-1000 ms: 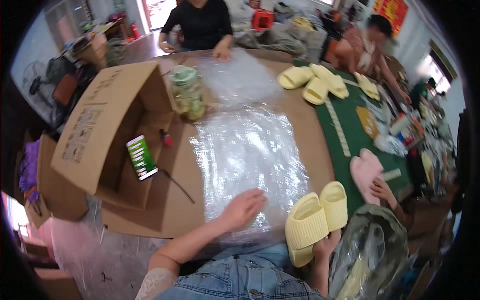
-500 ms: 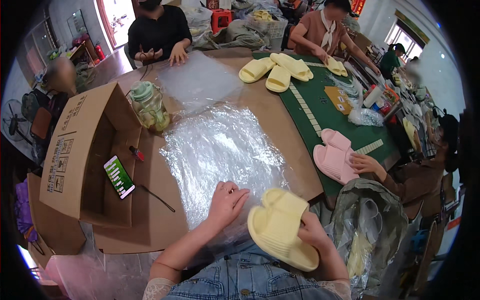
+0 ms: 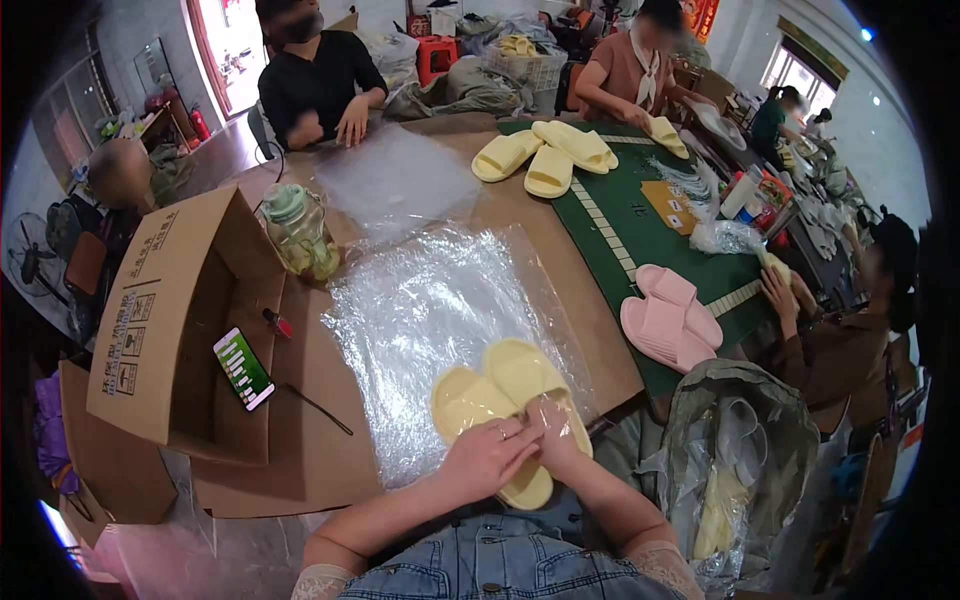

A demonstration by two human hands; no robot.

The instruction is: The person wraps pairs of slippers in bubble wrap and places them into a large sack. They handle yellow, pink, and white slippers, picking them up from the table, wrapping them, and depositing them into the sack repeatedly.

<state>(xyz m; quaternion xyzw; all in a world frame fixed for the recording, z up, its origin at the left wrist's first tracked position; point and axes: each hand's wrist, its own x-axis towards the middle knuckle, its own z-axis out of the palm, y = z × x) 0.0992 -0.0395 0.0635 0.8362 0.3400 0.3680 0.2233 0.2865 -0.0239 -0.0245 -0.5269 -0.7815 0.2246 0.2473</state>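
A pair of pale yellow slippers lies over the stack of clear plastic bags, soles down and toes pointing away from me. Shiny clear film shows over part of their uppers. My right hand is closed on the slippers near the right one's strap. My left hand crosses the left slipper, its fingers pinched together beside my right fingers, seemingly on the edge of a clear plastic bag. The exact grip is partly hidden.
Left stands an open cardboard box with a phone; a lidded glass jar is behind. Pink slippers and more yellow slippers lie on the green mat. A sack stands right. Co-workers sit around the table.
The yellow slippers have moved left and forward from beside my body onto the plastic bags. My hands have come together over them. A co-worker's hand has left the pink slippers.
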